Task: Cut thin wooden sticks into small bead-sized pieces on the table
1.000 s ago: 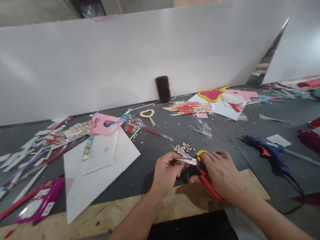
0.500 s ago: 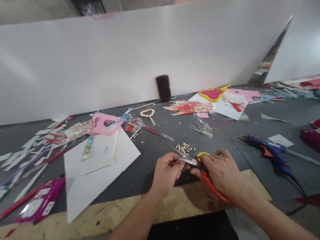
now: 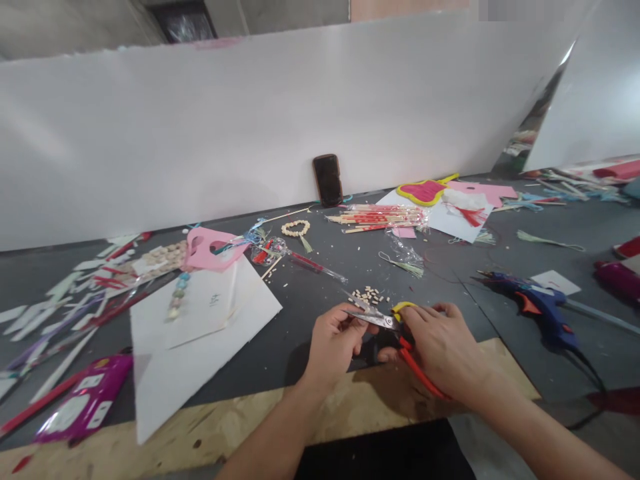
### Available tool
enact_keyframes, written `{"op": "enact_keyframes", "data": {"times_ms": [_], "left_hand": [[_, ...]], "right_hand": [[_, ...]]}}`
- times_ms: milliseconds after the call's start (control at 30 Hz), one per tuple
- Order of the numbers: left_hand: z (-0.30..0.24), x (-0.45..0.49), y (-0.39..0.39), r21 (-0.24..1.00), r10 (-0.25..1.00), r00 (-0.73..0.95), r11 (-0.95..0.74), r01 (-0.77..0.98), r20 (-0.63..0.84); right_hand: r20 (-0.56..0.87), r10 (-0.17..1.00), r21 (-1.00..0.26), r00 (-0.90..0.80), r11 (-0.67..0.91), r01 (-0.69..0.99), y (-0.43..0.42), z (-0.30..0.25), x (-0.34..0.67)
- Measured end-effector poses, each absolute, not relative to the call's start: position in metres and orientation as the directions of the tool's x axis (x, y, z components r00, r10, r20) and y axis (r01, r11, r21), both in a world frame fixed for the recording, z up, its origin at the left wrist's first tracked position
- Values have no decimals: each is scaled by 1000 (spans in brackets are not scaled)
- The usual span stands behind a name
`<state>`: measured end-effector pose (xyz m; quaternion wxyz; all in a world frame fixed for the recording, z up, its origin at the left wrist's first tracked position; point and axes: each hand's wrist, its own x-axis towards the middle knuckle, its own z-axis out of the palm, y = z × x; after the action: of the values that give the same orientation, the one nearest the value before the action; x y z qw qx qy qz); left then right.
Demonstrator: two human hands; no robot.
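Observation:
My right hand (image 3: 443, 350) is closed round the red and yellow handles of a pair of scissors (image 3: 395, 330), whose metal blades stand apart and point left. My left hand (image 3: 334, 341) is pinched shut right at the blades, holding something too small to make out. Both hands hover just above the dark table near its plywood front strip (image 3: 360, 410). A small heap of pale wooden beads (image 3: 369, 295) lies just beyond the blades.
A blue glue gun (image 3: 537, 307) lies to the right with its cord. White paper sheets (image 3: 200, 327) lie left, with pink cut-outs (image 3: 213, 247), a bead ring (image 3: 296, 229), bundled sticks (image 3: 380, 215) and a phone (image 3: 327, 179) leaning on the white board behind.
The hands and scissors stay in nearly the same spot; the blades have shifted slightly. The view has tilted a little.

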<state>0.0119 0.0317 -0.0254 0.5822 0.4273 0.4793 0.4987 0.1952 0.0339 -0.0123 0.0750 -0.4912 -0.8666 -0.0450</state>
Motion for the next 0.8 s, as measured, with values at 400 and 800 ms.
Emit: {"op": "enact_keyframes", "data": {"times_ms": [400, 800], "left_hand": [[-27, 14, 31, 926, 968, 131, 245, -288, -216], [-29, 14, 32, 953, 979, 70, 204, -223, -193]], "right_hand": [[192, 823, -9, -534, 546, 838, 41, -10, 197], [208, 802, 28, -560, 568, 823, 47, -15, 197]]}}
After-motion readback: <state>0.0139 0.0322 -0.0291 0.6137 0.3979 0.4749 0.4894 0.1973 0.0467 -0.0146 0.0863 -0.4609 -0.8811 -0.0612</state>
